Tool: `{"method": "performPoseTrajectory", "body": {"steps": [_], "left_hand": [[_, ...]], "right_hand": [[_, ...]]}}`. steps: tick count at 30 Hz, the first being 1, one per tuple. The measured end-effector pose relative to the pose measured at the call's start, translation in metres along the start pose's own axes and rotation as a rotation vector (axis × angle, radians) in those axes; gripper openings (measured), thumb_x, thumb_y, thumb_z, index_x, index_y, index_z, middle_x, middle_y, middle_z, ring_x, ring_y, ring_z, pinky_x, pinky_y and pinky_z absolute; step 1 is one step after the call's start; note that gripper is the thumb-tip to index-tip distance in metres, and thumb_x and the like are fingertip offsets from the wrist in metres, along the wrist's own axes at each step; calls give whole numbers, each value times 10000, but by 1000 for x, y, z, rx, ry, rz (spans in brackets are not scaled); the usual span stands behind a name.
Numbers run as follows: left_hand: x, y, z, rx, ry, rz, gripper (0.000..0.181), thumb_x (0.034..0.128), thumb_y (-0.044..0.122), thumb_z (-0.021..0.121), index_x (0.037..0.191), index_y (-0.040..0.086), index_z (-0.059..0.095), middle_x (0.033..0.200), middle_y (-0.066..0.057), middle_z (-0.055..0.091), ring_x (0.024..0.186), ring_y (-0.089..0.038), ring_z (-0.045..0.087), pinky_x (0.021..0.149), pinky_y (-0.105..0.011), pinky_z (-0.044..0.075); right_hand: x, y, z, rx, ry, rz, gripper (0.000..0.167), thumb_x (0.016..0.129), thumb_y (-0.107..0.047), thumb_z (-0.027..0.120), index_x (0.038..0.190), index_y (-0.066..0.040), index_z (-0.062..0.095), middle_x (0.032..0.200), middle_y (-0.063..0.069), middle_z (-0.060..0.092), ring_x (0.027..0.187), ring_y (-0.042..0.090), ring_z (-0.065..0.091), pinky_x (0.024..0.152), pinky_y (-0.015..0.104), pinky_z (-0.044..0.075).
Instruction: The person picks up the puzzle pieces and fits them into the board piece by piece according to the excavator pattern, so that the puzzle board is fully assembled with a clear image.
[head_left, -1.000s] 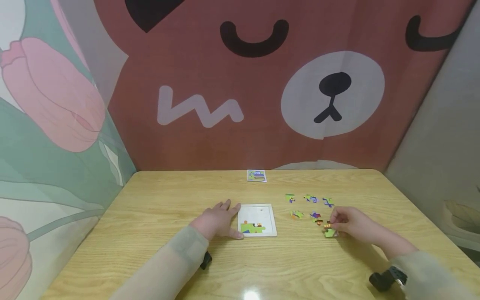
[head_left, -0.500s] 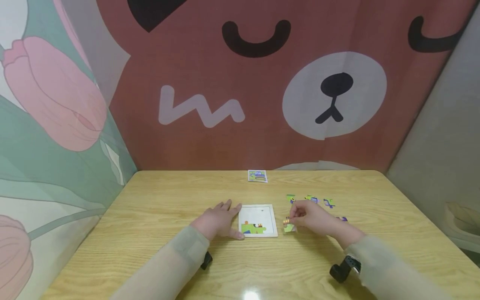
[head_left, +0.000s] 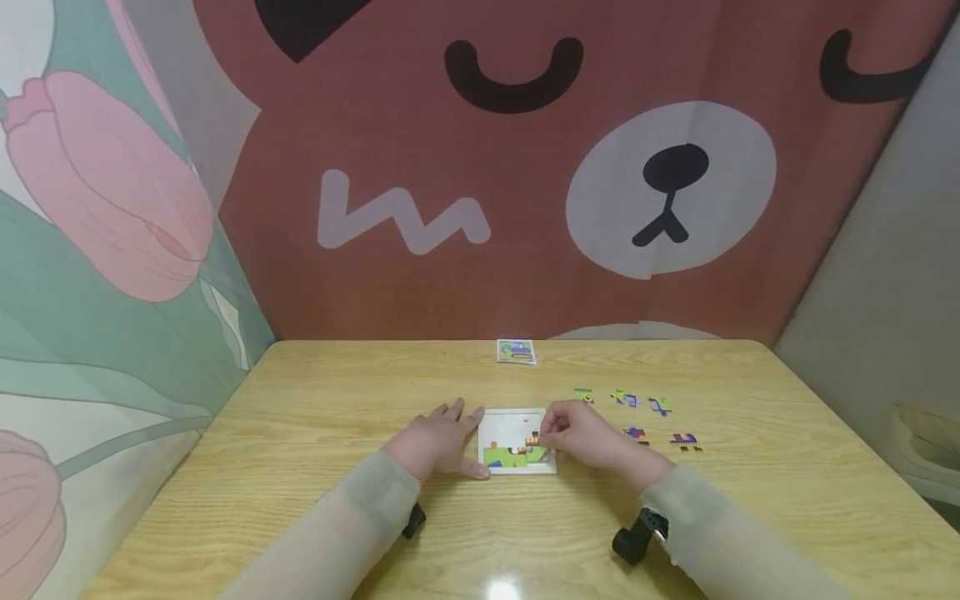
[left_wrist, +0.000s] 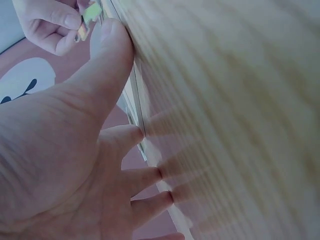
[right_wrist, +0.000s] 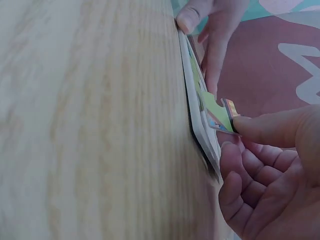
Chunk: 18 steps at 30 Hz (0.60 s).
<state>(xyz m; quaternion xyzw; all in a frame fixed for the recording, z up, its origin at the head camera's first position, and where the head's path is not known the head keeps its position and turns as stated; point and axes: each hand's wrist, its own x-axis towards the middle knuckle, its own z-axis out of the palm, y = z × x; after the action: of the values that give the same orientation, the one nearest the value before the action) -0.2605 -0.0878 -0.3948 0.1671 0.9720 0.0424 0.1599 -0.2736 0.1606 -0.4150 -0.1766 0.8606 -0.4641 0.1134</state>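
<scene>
A white puzzle tray [head_left: 517,421] lies on the table, with joined green puzzle pieces [head_left: 504,457] along its near left part. My left hand [head_left: 437,442] rests spread at the tray's left side, thumb and fingers touching its edge. Over the tray's near right corner, my right hand [head_left: 581,432] pinches a green puzzle piece [right_wrist: 218,111] with an orange patterned end between thumb and fingers. In the right wrist view that piece is tilted, its lower edge at the tray; whether it touches the bottom cannot be told.
Right of the tray lie several loose puzzle pieces [head_left: 626,398], among them a purple and red piece [head_left: 684,440]. A small picture card [head_left: 516,351] lies at the table's far edge. A printed cloth [head_left: 390,292] hangs behind the table [head_left: 315,392].
My right hand has carried the green puzzle piece leftward from the loose pieces to the tray's near right corner. My left hand has stayed at the tray's left edge.
</scene>
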Motion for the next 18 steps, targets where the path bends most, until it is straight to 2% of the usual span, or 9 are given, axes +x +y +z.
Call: {"method": "performPoseTrajectory", "body": {"steps": [9,15,18], "left_hand": [[0,1,1,-8,1,5,982,791,657,677,1579,232,275,1613,-127,221,1449,-363,239,1121,-563,270],[0,1,0,6,3,6,985,792,666,668,1581,230,270,1613,-129,222,1449,-364,241,1119,-566,273],[-1,1,0,7,4,2,987,788,666,671,1580,228,276,1610,-132,230,1446,-368,245,1115,-570,278]], "right_hand": [[-1,3,5,-23,-10,9,105,890,13,681,821,-32,616,737,49,582,608,148,519,522,237,458],[-3,-2,7,-121,30,18,136,863,-3,715,794,-72,619,770,28,584,711,180,535,638,308,470],[-3,-3,9,-160,39,37,156,839,-18,745,788,-90,618,762,24,581,715,181,529,642,301,460]]}}
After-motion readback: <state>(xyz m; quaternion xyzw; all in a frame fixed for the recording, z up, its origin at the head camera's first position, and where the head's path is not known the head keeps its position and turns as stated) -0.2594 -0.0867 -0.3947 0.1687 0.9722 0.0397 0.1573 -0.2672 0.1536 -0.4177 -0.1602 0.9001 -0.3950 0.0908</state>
